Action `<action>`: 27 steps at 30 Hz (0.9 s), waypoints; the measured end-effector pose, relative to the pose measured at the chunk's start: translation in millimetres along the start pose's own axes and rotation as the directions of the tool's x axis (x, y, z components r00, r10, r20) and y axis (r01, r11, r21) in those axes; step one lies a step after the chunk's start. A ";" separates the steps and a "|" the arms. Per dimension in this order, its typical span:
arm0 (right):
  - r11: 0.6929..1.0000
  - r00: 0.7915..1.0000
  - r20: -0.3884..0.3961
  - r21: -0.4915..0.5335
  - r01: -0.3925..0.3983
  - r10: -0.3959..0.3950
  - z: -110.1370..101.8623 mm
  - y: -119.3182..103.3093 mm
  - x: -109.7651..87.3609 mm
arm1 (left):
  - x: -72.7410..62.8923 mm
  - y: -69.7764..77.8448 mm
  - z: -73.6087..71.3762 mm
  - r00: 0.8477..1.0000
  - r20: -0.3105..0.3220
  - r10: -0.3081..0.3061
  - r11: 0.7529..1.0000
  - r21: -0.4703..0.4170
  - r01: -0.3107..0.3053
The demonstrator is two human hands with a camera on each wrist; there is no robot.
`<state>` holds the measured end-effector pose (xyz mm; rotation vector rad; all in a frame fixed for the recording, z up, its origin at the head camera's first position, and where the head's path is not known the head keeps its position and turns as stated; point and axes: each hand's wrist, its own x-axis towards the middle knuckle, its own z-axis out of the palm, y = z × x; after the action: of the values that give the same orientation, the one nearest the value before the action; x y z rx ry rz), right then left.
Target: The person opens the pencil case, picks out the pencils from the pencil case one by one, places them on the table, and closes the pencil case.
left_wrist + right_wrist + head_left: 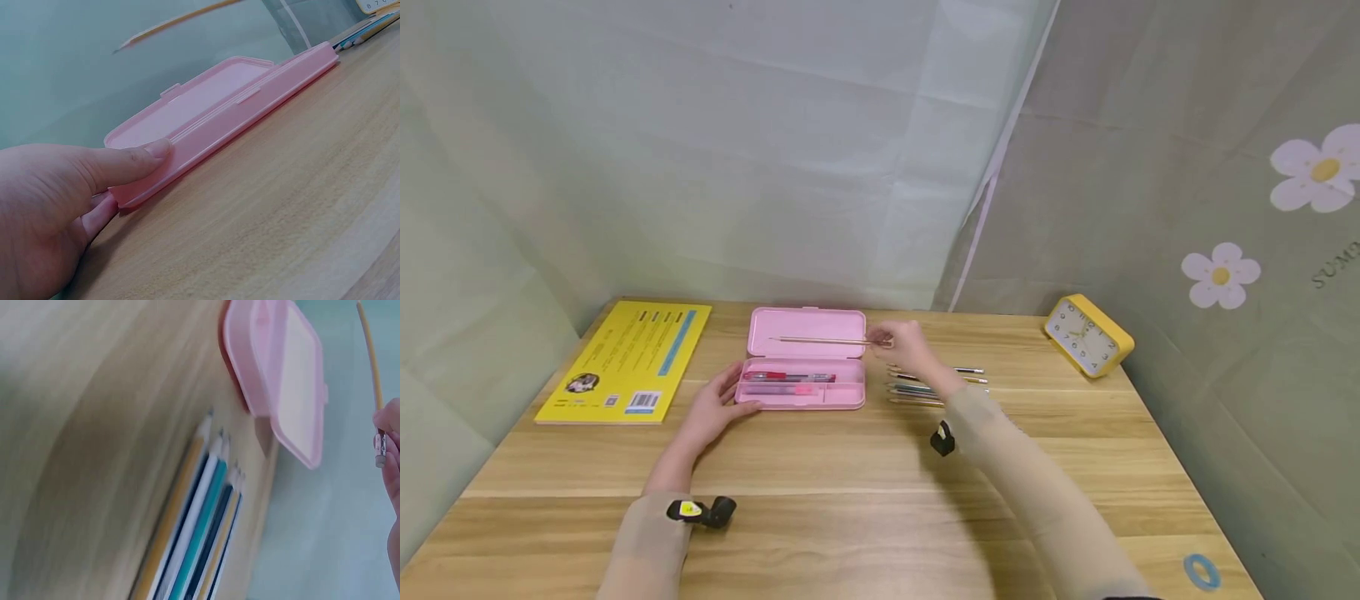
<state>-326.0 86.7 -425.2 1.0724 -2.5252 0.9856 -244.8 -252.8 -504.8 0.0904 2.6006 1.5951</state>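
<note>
A pink pencil case (846, 395) lies unfolded on the table, its lid (808, 321) laid back behind the tray. My left hand (709, 412) grips the tray's left end, the thumb on the front wall and fingers around the end. Inside the tray are a red-capped pen (782, 377) and a pink-ended pen (790, 390). With my right hand (904, 343) I pinch a yellow pencil (823, 340) near its eraser end. It hangs in the air over the lid, tip to the left. Several pencils (200, 512) lie side by side right of the case, partly behind my right wrist in the head view.
A yellow book (625, 362) lies at the left. At the back right stands a yellow alarm clock (1086, 336). A blue ring (1202, 572), possibly a tape roll, lies near the front right. Curtains hang behind the wooden table (820, 500) and at its sides.
</note>
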 end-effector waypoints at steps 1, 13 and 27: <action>1.000 1.000 -0.009 0.005 0.003 -0.003 -3.9 2.1 -2.4 | 0.1 0.2 0.0 1.000 0.000 0.002 1.000 0.000 -0.002; 0.994 0.996 0.017 0.066 -0.084 0.083 -42.1 34.7 -46.0 | 0.6 0.6 2.0 1.000 -0.004 0.020 1.000 0.003 -0.020; 0.935 0.935 0.239 0.179 -0.307 0.261 -74.9 64.6 -94.2 | -0.7 1.3 1.0 1.000 -0.004 0.006 1.000 0.008 -0.006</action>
<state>-308.8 221.1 -442.6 0.9210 -2.8617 1.3104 -243.9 -251.3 -504.0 0.0957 2.6119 1.5889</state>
